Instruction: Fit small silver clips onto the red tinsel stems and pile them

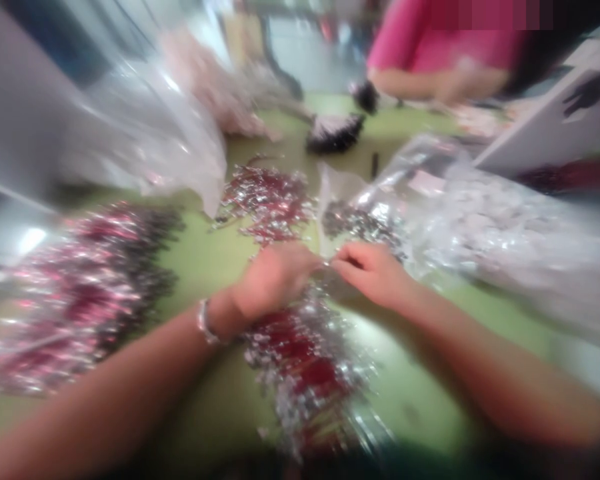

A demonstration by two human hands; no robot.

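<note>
My left hand (280, 277), with a bracelet at the wrist, is closed over the middle of the table. Fingertips of my right hand (370, 270) are pinched together just to its right. Between the two hands shows a tiny pale shiny piece (326, 263), too blurred to name. Below my hands lies a heap of red and silvery small parts (300, 353). Just beyond them is another red and silver pile (270, 200). Dark silvery small pieces (360, 220) lie on clear plastic close to my right hand.
A large pink and silver bundle with dark ends (90, 293) lies at left. Clear plastic bags stand at back left (150, 133) and right (505, 220). A dark-edged bundle (335, 132) lies farther back on the green table (205, 247). Across sits a person in pink (445, 47).
</note>
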